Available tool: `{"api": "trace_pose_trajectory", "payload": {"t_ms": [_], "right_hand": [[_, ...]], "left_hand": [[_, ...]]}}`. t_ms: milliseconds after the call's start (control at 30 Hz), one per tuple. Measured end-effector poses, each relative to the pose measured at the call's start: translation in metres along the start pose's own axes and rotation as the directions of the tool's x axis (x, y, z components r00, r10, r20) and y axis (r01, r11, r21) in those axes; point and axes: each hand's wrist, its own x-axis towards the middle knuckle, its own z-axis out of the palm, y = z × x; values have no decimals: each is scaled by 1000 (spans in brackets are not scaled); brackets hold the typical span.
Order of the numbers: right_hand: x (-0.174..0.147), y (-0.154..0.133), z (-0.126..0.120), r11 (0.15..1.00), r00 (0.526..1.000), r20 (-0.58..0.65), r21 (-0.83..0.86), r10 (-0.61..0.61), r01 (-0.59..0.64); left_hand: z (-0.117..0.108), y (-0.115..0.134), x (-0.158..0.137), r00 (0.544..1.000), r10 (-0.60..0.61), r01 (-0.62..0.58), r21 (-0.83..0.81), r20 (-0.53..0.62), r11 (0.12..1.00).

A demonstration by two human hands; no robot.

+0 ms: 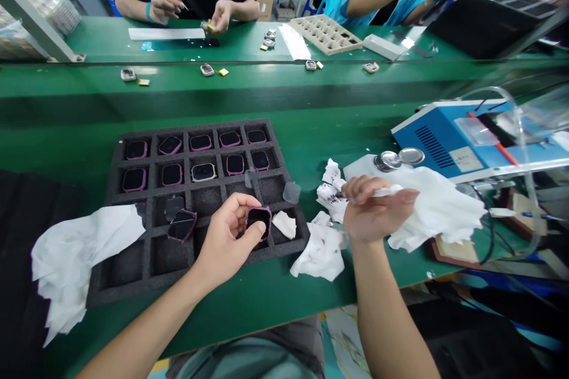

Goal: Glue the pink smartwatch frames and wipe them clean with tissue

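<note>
My left hand (229, 243) grips a purple-framed smartwatch (258, 217) over the front of the black foam tray (113, 189). Its thumb lies across the dark face. Above the white wipes to the right, my right hand (373, 208) is closed around a slim white stick (387, 190), mostly hidden by the fingers. Several more watches sit in the two far rows of the tray. Another purple-framed watch (182, 225) rests tilted over a divider nearer me. A crumpled scrap of wipe (285, 225) lies in a compartment beside my left hand.
Blackened wipes (331, 198) and a spotted cloth (320, 249) lie right of the tray. A small metal pot with its lid open (387, 160) stands before a blue machine (444, 136). Watch parts line the raised ledge; across it, co-workers' hands (166, 3) work.
</note>
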Motion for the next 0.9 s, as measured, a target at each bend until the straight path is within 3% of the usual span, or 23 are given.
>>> {"api": "trace_pose_trajectory", "payload": {"t_ms": [900], "right_hand": [[2,3,-5,999,999,5,15,-34,34]], "left_hand": [[2,-1,1,999,-24,21,-85,-30,996]]}}
